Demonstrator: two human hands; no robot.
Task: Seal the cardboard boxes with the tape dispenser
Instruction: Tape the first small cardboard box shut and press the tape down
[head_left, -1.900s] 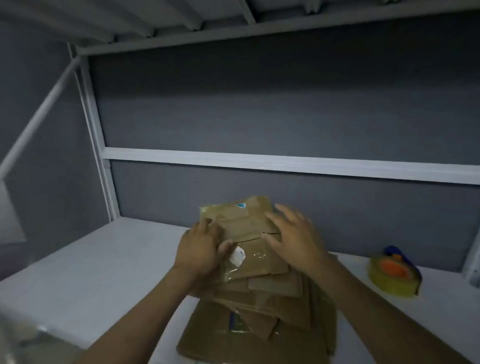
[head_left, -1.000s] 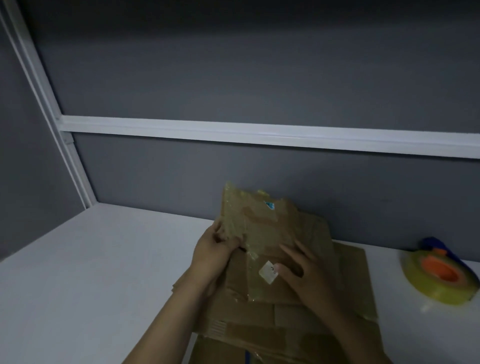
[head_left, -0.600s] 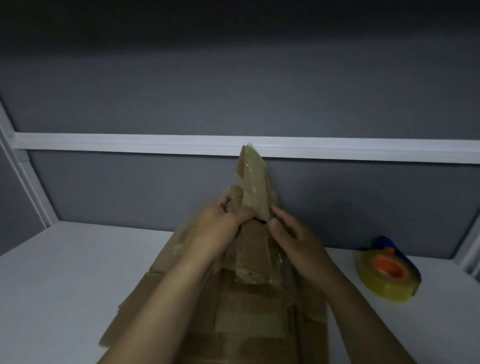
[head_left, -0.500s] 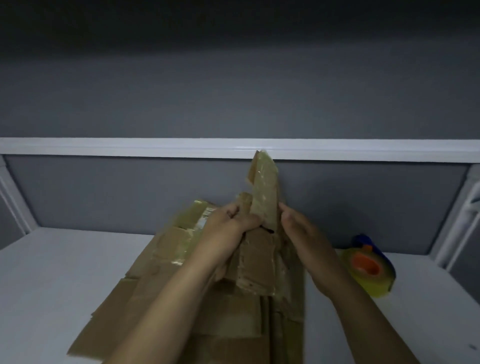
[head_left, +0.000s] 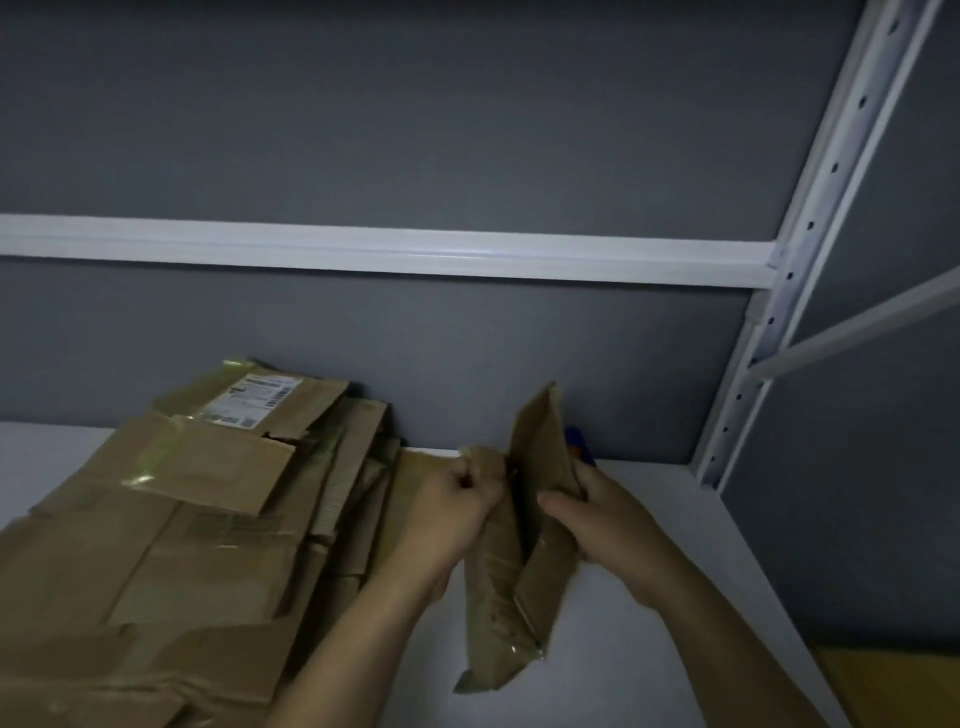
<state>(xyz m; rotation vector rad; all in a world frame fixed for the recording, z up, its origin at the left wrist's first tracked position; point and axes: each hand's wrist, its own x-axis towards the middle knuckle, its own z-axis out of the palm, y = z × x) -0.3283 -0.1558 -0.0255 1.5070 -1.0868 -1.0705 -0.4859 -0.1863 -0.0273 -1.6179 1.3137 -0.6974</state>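
- The left hand (head_left: 457, 514) and right hand (head_left: 597, 512) are close together. Each has its fingers curled round one panel of a small flattened cardboard box (head_left: 543, 571), held on edge just above the white shelf (head_left: 675, 649).
- A dark gap shows between the two panels. Gripping opposite sides looks meant to pull the box open into shape, so its flaps can be folded shut for taping.
- The stack of flattened boxes (head_left: 208, 519) lies to the left, its far end against the grey back panel (head_left: 467, 338), and the top piece bears a shipping label (head_left: 254, 397). It reads as the supply pile.
- Only a blue sliver of the tape dispenser (head_left: 577, 441) shows behind the held box at the back of the shelf. It is probably the dispenser, though mostly hidden. Neither hand touches it, so sealing has not begun.
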